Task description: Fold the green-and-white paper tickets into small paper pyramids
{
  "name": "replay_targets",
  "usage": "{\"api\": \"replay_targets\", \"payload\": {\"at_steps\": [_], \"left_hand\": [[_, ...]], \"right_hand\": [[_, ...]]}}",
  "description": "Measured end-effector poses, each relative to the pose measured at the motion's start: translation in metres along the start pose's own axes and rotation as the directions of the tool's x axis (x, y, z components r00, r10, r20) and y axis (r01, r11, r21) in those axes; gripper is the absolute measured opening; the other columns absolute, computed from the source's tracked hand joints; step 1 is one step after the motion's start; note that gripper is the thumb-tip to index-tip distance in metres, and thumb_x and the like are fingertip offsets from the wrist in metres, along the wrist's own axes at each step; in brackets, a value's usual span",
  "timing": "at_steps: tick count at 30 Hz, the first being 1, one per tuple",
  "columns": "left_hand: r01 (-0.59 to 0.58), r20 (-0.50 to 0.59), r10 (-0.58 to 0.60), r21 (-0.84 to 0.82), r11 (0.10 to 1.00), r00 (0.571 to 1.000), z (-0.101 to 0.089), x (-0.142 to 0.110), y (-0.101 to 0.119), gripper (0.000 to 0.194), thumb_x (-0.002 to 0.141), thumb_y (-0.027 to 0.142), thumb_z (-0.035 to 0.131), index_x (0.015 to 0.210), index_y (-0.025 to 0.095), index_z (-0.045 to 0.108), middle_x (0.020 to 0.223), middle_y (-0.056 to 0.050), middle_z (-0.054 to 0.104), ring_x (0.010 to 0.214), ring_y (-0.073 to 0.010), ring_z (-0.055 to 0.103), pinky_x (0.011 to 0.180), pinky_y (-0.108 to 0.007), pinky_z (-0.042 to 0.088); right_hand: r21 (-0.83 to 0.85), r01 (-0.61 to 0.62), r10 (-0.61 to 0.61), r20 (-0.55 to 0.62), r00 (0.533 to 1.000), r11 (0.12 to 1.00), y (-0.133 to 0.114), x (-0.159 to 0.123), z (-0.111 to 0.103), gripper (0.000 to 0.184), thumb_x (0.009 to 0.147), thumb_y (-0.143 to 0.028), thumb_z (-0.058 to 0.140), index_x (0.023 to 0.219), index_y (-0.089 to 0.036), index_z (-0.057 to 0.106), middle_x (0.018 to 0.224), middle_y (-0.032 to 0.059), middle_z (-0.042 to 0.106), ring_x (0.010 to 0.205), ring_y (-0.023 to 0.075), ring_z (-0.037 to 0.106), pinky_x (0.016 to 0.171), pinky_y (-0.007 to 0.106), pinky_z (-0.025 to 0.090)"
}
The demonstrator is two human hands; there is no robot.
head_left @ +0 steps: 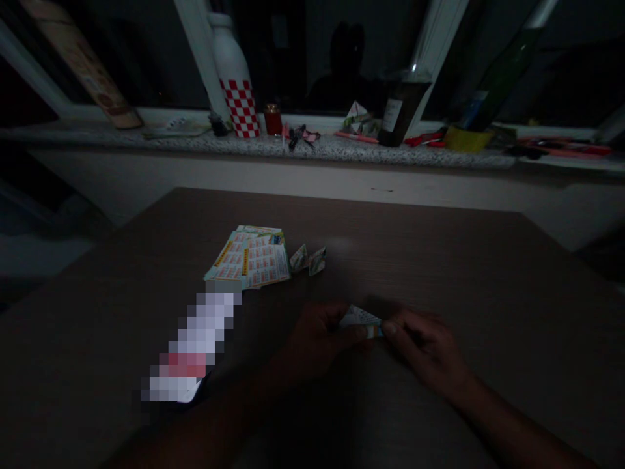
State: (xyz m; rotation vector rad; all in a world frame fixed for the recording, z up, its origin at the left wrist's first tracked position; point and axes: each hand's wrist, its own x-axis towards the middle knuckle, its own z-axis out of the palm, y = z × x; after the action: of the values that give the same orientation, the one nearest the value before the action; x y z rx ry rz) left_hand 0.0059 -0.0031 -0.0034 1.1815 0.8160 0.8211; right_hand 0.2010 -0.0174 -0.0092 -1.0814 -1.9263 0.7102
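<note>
Between my two hands is a small folded piece of printed paper [360, 317], with a pointed top and a band of blue and yellow along its lower edge. My left hand [319, 335] pinches its left end, thumb in front. At the right corner, the thumb and fingertips of my right hand [424, 345] close on the same paper. Two small folded paper shapes [316, 261] stand on the table beyond my left hand. Beside them lies a fanned stack of printed paper slips [263, 262] with rows of red numbers.
A blurred-out, lit phone-like object [195, 345] lies left of my left forearm on the brown table [439, 260]. Along the granite windowsill [185, 144] stand a red-checked white bottle [239, 98], a small red jar [273, 120], a dark bottle [390, 117] and a yellow pot [467, 139].
</note>
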Motion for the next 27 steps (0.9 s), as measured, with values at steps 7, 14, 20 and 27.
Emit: {"api": "replay_targets", "payload": {"at_steps": [7, 14, 20, 27], "left_hand": [[0.017, 0.004, -0.017, -0.087, 0.996, 1.0, -0.002, 0.002, -0.004, 0.016, 0.075, 0.026, 0.071, 0.08, 0.012, 0.069, 0.07, -0.003, 0.07, 0.062, -0.0127, 0.064, 0.061, -0.022, 0.049], [0.025, -0.045, -0.03, -0.121, 0.992, 0.999, -0.001, 0.003, -0.002, 0.019, 0.074, 0.027, 0.072, 0.082, 0.01, 0.069, 0.068, -0.003, 0.07, 0.061, -0.0127, 0.063, 0.062, -0.023, 0.05], [0.073, 0.005, -0.073, -0.157, 0.985, 0.997, -0.001, 0.003, -0.004, 0.022, 0.071, 0.03, 0.073, 0.081, 0.011, 0.068, 0.069, -0.003, 0.07, 0.062, -0.013, 0.063, 0.062, -0.024, 0.048], [0.157, 0.093, -0.159, 0.035, 0.987, 0.983, -0.004, 0.002, -0.012, 0.024, 0.07, 0.03, 0.074, 0.082, 0.012, 0.065, 0.067, 0.001, 0.063, 0.054, -0.0077, 0.052, 0.05, -0.018, 0.038]], "right_hand": [[0.133, -0.134, 0.126, 0.065, 0.99, 0.982, 0.008, -0.004, 0.003, 0.039, 0.092, -0.034, 0.047, 0.059, -0.016, 0.056, 0.046, -0.0043, 0.043, 0.04, 0.0083, 0.04, 0.04, 0.021, 0.029], [0.275, -0.074, 0.072, 0.018, 0.997, 0.959, 0.013, -0.004, 0.002, 0.045, 0.096, -0.039, 0.036, 0.058, -0.019, 0.049, 0.052, -0.0009, 0.049, 0.049, 0.012, 0.049, 0.048, 0.024, 0.037], [0.171, -0.072, 0.065, 0.047, 0.997, 0.983, 0.007, -0.002, -0.001, 0.039, 0.093, -0.037, 0.043, 0.06, -0.019, 0.051, 0.05, -0.0023, 0.046, 0.044, 0.0107, 0.043, 0.044, 0.023, 0.032], [0.242, -0.131, 0.094, 0.155, 0.983, 0.961, 0.008, -0.001, -0.001, 0.045, 0.092, -0.04, 0.043, 0.053, -0.018, 0.049, 0.044, -0.0027, 0.047, 0.04, 0.0088, 0.041, 0.041, 0.021, 0.031]]}}
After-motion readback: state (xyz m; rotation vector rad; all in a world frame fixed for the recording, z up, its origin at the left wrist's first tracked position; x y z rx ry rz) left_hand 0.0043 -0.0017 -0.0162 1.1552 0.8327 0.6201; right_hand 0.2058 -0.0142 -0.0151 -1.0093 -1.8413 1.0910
